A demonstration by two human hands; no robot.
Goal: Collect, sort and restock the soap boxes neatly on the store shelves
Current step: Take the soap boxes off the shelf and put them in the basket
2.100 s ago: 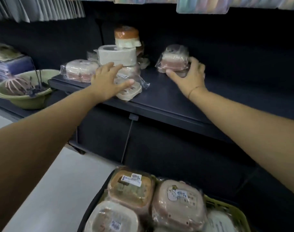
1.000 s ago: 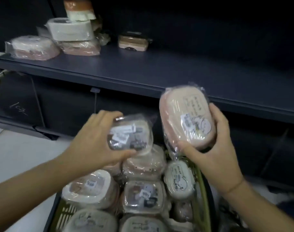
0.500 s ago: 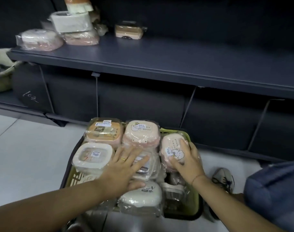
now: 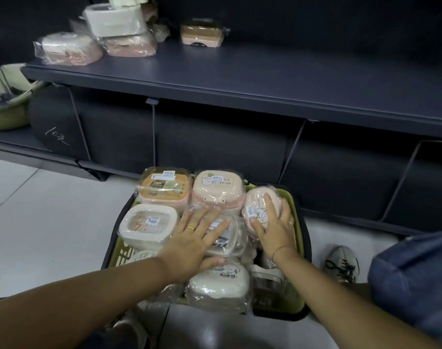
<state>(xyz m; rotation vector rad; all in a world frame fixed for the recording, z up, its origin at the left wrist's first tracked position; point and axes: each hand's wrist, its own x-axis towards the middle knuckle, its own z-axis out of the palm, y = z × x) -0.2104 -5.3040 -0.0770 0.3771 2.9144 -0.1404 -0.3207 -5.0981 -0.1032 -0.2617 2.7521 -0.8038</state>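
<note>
Likely light, stiff, film-slick: right grip (image 4: pixel 275 227) clasping pink oval wrapped soap box (image 4: pixel 255 202) across its width, left grip (image 4: pixel 194 240) released flat atop clear-wrapped box (image 4: pixel 230 236).

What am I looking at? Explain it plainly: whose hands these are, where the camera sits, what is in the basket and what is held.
No machine here: these are a person's two bare hands, filmed by one camera worn on the head, looking forward and down. The green basket stands on the floor, packed with plastic-wrapped soap boxes. The left hand lies flat, fingers spread, on a clear-wrapped box in the middle. The right hand cups a pink oval soap box at the basket's right side. Above, the dark shelf holds a few wrapped boxes at its left end, with one brown-topped box standing apart.
</note>
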